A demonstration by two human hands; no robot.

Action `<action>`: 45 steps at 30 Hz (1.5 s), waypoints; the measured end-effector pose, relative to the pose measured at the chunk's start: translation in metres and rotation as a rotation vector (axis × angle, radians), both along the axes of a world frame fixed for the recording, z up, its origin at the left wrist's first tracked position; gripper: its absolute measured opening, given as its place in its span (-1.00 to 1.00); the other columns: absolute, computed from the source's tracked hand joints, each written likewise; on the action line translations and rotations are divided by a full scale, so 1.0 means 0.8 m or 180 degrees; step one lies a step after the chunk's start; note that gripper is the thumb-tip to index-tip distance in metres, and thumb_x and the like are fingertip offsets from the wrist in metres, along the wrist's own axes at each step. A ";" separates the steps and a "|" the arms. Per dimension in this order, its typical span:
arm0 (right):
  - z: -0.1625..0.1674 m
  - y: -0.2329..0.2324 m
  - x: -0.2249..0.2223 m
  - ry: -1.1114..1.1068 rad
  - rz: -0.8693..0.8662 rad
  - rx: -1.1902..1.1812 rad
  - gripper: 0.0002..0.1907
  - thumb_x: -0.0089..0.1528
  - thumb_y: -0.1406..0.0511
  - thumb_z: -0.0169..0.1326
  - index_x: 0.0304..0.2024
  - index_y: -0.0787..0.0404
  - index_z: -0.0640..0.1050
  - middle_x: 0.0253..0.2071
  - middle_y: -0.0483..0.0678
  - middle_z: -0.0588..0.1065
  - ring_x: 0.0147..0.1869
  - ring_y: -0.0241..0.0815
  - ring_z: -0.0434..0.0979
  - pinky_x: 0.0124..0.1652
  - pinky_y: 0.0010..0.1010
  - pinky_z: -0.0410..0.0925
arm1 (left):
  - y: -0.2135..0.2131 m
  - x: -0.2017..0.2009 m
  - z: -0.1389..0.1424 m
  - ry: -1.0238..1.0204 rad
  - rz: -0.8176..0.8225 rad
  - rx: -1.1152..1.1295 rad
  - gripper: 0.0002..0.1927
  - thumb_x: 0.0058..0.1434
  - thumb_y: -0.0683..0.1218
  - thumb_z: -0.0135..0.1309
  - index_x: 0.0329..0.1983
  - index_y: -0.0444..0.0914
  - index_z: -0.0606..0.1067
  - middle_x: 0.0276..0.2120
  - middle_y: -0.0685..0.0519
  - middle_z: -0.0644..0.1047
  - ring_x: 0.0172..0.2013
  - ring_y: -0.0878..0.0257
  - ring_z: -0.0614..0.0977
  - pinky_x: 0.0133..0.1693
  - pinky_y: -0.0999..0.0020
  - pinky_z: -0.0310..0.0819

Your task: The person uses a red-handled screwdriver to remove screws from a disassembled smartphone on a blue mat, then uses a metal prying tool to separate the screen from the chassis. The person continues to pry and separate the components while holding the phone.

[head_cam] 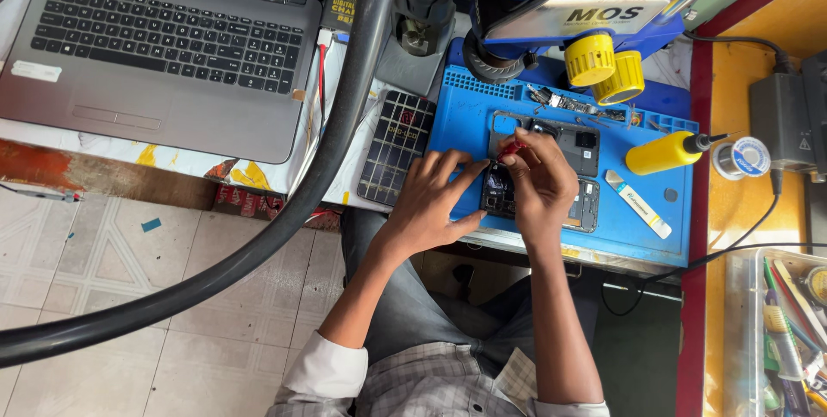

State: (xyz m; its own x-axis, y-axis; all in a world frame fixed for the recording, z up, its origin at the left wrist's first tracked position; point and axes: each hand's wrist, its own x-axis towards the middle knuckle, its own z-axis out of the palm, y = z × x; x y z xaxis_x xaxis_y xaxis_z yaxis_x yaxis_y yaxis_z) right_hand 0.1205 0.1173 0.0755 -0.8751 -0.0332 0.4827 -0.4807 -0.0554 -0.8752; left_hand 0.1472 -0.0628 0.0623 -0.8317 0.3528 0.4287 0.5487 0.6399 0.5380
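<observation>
Head view: opened phone (575,177) at frame centre on blue mat (465,115); left hand (428,202) spread flat beside it, right hand (541,177) pinching red tool (511,149). Thick black hose (258,245) crosses left; yellow bottle (668,152), white label strip (639,203) right; mat's lower edge at desk (732,210) edge

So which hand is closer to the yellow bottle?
The right hand. It is working over the opened phone, with the yellow bottle just off to its right. The left hand rests on the phone's far side, farther away.
</observation>
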 end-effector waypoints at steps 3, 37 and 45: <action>0.000 -0.007 0.000 0.0350 -0.0347 0.0259 -0.59 0.30 0.66 0.11 0.18 0.38 0.48 0.04 0.04 0.45 0.13 -0.15 0.56 0.13 -0.34 0.51 | -0.003 0.001 0.003 0.0015 0.0003 0.0011 -0.27 0.06 0.12 0.32 0.27 -0.24 0.43 0.09 -0.03 0.41 0.09 0.02 0.41 0.07 0.08 0.29; 0.027 -0.015 0.013 0.0083 0.0109 0.0468 -0.45 0.36 0.68 -0.20 0.35 0.25 0.35 0.06 0.05 0.53 0.14 -0.18 0.61 0.18 -0.35 0.49 | -0.008 0.024 0.026 -0.0271 0.0051 -0.0026 -0.07 0.05 0.12 0.32 0.43 -0.30 0.23 0.12 -0.08 0.37 0.11 -0.01 0.39 0.13 0.06 0.27; 0.027 -0.012 0.023 0.0102 -0.0013 0.0549 -0.43 0.34 0.68 -0.16 0.35 0.21 0.29 0.04 0.04 0.46 0.12 -0.20 0.56 0.13 -0.36 0.48 | -0.006 0.031 0.033 -0.0229 0.0057 0.0001 -0.08 0.05 0.12 0.30 0.43 -0.30 0.23 0.14 -0.07 0.37 0.11 -0.02 0.40 0.12 0.06 0.27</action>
State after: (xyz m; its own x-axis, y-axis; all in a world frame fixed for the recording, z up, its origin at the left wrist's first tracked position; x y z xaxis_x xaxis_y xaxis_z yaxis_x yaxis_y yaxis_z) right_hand 0.1385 0.1078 0.0969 -0.8597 -0.1143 0.4978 -0.5083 0.0962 -0.8558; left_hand 0.1722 -0.0676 0.0885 -0.8665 0.3375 0.3677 0.4972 0.6491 0.5757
